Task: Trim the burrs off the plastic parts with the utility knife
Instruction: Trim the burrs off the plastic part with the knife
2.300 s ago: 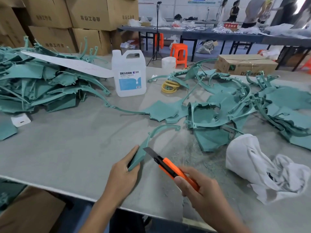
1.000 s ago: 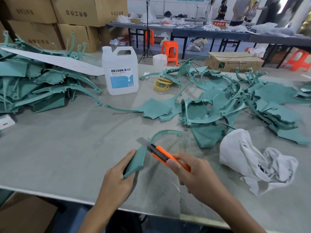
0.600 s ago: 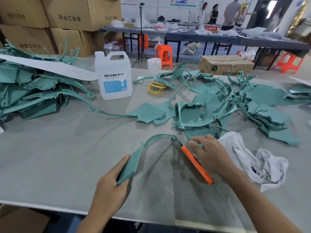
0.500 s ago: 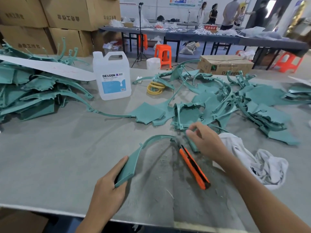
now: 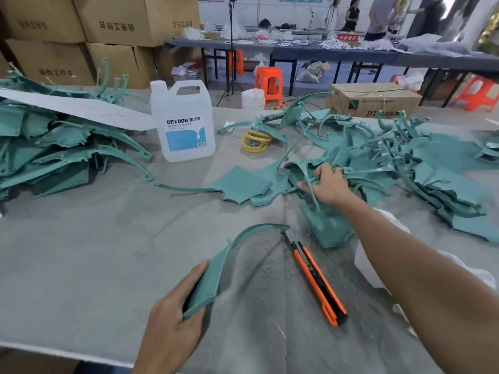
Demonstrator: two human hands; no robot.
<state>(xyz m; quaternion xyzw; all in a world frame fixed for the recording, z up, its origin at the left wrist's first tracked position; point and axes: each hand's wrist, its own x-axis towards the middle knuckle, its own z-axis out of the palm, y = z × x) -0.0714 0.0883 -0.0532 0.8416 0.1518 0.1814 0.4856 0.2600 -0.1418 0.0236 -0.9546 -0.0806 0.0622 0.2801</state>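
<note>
My left hand (image 5: 172, 327) grips the wide end of a curved teal plastic part (image 5: 216, 263) that lies on the grey table near the front edge. The orange utility knife (image 5: 318, 282) lies loose on the table just right of that part, blade end pointing away from me. My right hand (image 5: 328, 184) is stretched out to the heap of teal parts (image 5: 405, 168) in the middle right, its fingers curled round a thin strip of one part (image 5: 309, 182) at the heap's near edge.
A second heap of teal parts (image 5: 54, 149) fills the left side under a long white strip (image 5: 81, 109). A white DEXCON jug (image 5: 183, 122) and yellow rings (image 5: 256, 141) stand behind. A white cloth (image 5: 378, 271) lies under my right forearm. Plastic shavings litter the table.
My right hand has laid the knife down on the table and reached forward to the heap, where it now holds a part. My left hand keeps its hold on the curved part.
</note>
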